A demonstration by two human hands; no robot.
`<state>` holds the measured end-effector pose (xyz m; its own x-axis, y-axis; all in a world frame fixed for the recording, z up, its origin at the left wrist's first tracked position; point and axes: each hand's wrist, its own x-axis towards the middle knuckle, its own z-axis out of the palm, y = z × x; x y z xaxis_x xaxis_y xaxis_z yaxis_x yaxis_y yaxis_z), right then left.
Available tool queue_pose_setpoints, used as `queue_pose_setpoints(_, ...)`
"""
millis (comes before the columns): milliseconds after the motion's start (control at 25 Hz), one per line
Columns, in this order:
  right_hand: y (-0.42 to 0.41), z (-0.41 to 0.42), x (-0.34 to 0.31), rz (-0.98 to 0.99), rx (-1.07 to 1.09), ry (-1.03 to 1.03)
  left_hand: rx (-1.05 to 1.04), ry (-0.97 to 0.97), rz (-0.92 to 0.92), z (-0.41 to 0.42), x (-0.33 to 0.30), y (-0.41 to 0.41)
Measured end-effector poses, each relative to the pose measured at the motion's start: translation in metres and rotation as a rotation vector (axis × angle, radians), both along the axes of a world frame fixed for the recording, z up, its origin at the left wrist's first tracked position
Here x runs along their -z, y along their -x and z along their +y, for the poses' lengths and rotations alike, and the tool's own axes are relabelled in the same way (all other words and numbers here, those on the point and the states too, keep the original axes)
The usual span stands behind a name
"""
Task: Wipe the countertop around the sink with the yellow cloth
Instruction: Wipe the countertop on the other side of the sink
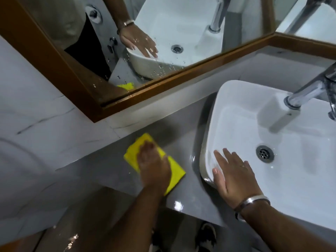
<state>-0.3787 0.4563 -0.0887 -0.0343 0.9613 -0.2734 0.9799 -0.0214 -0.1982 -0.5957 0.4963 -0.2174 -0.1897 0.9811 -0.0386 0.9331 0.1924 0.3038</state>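
Observation:
A folded yellow cloth (175,171) lies flat on the grey countertop (101,166), left of the white basin sink (298,179). My left hand (153,165) presses down on the cloth and looks motion-blurred. My right hand (233,176) rests flat on the sink's near left rim, fingers spread, with a metal bangle on the wrist. The cloth's middle is hidden under my left hand.
A chrome tap (309,90) stands at the sink's far right and a drain (265,154) sits in the bowl. A wood-framed mirror (163,82) hangs on the marble wall behind the counter. The counter's front edge runs just below my left wrist; shoes show on the floor.

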Motion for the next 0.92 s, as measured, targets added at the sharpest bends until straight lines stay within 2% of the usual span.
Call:
queue_pose_setpoints(80, 0.001, 0.0, -0.001, 0.007, -0.004, 0.014, -0.114, 0.008, 0.0, -0.048, -0.009, 0.007)
queue_pose_setpoints(120, 0.002, 0.0, -0.003, 0.015, 0.008, 0.022, -0.049, 0.045, -0.047, -0.061, -0.009, -0.002)
queue_pose_setpoints(200, 0.002, 0.0, -0.004, 0.019, 0.017, 0.017, 0.366, 0.041, -0.059, -0.046, -0.002, -0.036)
queue_pose_setpoints(280, 0.002, 0.0, -0.004, 0.026, 0.009, 0.012, 0.659, 0.036, 0.05, 0.016, 0.013, -0.042)
queue_pose_setpoints(320, 0.003, 0.003, -0.003, 0.026, 0.0, 0.011, 0.665, 0.031, 0.156, 0.046, 0.015, -0.032)
queue_pose_setpoints(400, -0.001, 0.001, -0.001, 0.025, -0.004, 0.02, 0.392, -0.031, 0.276, 0.064, 0.018, 0.006)
queue_pose_setpoints(480, -0.002, 0.001, -0.002, 0.038, -0.017, 0.035, 0.016, -0.063, 0.221, 0.014, 0.023, 0.058)
queue_pose_setpoints(600, -0.002, 0.003, -0.002, 0.029, -0.021, 0.036, -0.281, 0.012, 0.062, -0.05, 0.014, 0.091)
queue_pose_setpoints(640, -0.001, 0.003, -0.001, 0.023, -0.023, 0.036, -0.244, 0.041, 0.0, -0.049, 0.013, 0.08)
queue_pose_setpoints(680, -0.001, 0.003, -0.001, 0.021, -0.028, 0.03, -0.055, 0.03, -0.041, -0.042, 0.011, 0.061)
queue_pose_setpoints(760, 0.001, 0.004, -0.002, 0.017, -0.03, 0.013, 0.463, -0.055, 0.021, -0.024, 0.018, 0.027)
queue_pose_setpoints(800, 0.002, 0.004, -0.001, 0.008, -0.026, 0.007, 0.586, -0.084, 0.06, -0.016, 0.02, 0.029)
queue_pose_setpoints(840, 0.001, 0.003, 0.0, -0.002, -0.026, 0.004, 0.567, -0.127, 0.112, -0.014, 0.018, 0.048)
queue_pose_setpoints(920, 0.0, 0.002, 0.003, -0.01, -0.038, -0.001, 0.257, -0.206, 0.155, -0.019, 0.024, 0.114)
